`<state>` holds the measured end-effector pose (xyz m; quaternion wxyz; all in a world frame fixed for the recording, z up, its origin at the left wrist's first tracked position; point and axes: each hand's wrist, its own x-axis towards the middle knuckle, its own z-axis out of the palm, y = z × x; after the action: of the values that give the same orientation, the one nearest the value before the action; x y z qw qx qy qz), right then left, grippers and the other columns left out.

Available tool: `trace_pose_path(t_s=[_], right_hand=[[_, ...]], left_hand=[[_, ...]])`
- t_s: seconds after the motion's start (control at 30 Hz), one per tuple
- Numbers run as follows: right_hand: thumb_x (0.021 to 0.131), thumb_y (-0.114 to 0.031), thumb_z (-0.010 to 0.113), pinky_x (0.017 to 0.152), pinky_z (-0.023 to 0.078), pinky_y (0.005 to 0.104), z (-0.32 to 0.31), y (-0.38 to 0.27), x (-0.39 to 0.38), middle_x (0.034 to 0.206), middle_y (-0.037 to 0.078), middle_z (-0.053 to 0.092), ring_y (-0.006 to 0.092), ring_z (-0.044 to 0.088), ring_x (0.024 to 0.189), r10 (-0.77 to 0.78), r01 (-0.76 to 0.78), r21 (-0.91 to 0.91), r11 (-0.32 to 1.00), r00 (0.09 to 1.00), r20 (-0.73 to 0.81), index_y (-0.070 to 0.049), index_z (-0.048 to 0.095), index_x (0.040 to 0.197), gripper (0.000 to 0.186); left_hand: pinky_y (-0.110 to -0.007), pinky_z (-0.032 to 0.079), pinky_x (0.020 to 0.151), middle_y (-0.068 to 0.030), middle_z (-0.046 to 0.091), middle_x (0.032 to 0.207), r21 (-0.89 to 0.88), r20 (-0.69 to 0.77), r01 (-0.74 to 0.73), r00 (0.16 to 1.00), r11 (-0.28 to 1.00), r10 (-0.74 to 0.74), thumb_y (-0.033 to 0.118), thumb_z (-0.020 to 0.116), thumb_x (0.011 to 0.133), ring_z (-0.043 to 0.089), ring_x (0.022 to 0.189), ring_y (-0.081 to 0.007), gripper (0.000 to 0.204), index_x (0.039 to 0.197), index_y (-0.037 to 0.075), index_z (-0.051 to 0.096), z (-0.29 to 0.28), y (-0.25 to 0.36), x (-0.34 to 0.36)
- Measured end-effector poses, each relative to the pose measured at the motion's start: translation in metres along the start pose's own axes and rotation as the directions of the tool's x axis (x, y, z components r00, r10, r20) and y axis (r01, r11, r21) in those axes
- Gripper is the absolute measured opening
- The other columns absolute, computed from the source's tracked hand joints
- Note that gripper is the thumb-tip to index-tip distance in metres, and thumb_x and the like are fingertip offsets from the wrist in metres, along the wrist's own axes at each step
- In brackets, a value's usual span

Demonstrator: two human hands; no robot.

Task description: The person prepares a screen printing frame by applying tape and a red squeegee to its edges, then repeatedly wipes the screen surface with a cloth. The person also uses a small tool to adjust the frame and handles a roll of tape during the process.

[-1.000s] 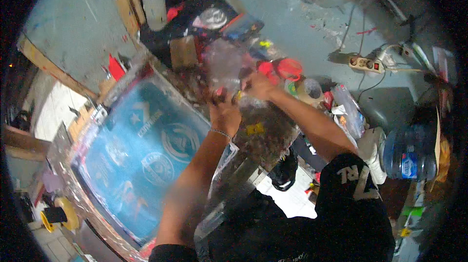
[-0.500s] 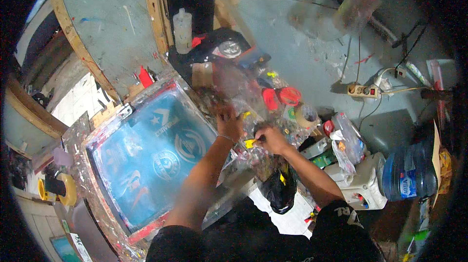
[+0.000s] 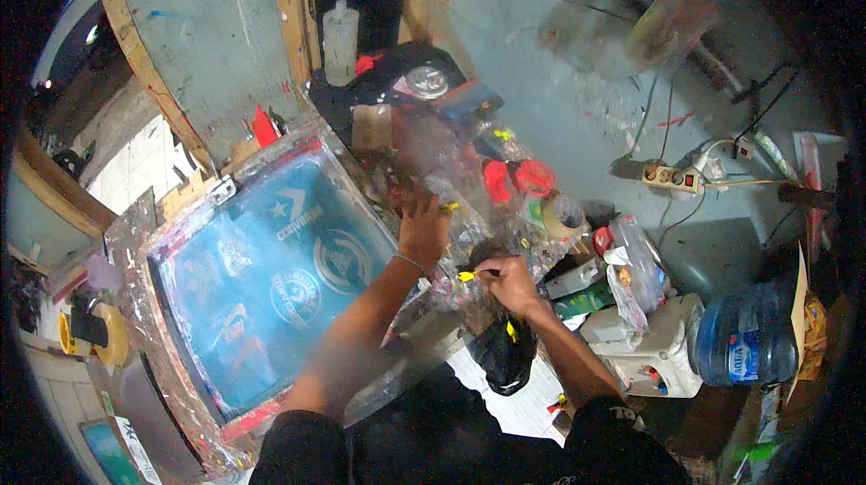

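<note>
My right hand (image 3: 512,285) is closed, its thumb and fingers pinching a thin, small yellow-tipped piece (image 3: 466,277) over the cluttered bench. The yellow end points left; its exact kind is too small to tell. My left hand (image 3: 422,230) rests on the bench beside the screen frame, fingers stretched forward and slightly apart. Another small yellow piece (image 3: 450,206) lies by its fingertips. Left of that hand is a silk-screen frame (image 3: 271,282) with blue mesh and pale emblem designs.
Red lids (image 3: 534,178) and a tape roll (image 3: 563,215) stand at the bench's far right. Below my right hand hangs a black plastic bag (image 3: 505,363). A power strip (image 3: 672,177) and blue water jug (image 3: 747,333) are at right, a white bottle (image 3: 340,43) at back.
My right hand has drawn slightly back with the yellow-tipped piece, which now sticks out more plainly from its fingers. The left hand has stayed nearly in place; the whole view has shifted slightly.
</note>
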<state>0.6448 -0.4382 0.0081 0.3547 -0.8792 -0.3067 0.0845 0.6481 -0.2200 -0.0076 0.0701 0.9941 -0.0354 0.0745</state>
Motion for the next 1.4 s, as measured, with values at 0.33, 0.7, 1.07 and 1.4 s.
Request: trace_pose_path(t_s=[0.33,0.7,1.07,1.4], right_hand=[[0.083,-0.003,0.068,0.066,0.047,0.0273,-0.038,0.027,0.007,0.078,0.004,0.068,0.0086,0.057,0.072,0.168,-0.166,0.129,0.978,0.986,-0.005,-0.001,0.072,0.090,0.008],[0.076,-0.015,0.074,0.073,0.052,0.0362,-0.041,0.038,0.074,0.081,0.010,0.072,0.0229,0.068,0.074,0.013,0.006,-0.053,0.999,0.932,0.362,-0.008,0.074,0.088,0.013],[0.074,-0.018,0.074,0.078,0.052,0.0376,-0.042,0.042,0.094,0.085,0.012,0.072,0.0271,0.068,0.078,0.066,0.002,-0.129,0.992,0.848,0.526,-0.007,0.075,0.089,0.019],[0.076,-0.013,0.068,0.093,0.045,0.0426,-0.039,0.057,0.094,0.090,0.013,0.071,0.0312,0.064,0.090,-0.027,0.248,-0.308,0.919,0.816,0.578,-0.011,0.074,0.090,0.015]], left_hand=[[-0.061,0.028,0.103,-0.0191,0.049,0.134,0.035,0.128,-0.173,0.977,0.984,0.168,0.022,0.048,0.090,0.042,0.127,-0.0375,0.035,0.116,0.007,0.066,0.003,0.071,-0.043],[-0.066,0.014,0.110,-0.0235,0.035,0.145,-0.012,0.142,-0.126,0.982,0.992,0.126,0.029,0.043,0.094,0.031,0.135,-0.0410,0.045,0.134,0.011,0.052,0.025,0.074,-0.052],[-0.065,0.009,0.112,-0.0233,0.034,0.145,-0.099,0.196,-0.128,0.970,0.987,0.146,0.055,0.057,0.083,0.027,0.137,-0.0413,0.068,0.136,0.012,0.051,0.006,0.071,-0.054],[-0.063,0.010,0.113,-0.0214,0.038,0.144,-0.016,0.092,-0.109,0.990,0.994,0.110,0.052,0.055,0.084,0.032,0.135,-0.0400,0.065,0.138,0.016,0.050,0.009,0.079,-0.058]])
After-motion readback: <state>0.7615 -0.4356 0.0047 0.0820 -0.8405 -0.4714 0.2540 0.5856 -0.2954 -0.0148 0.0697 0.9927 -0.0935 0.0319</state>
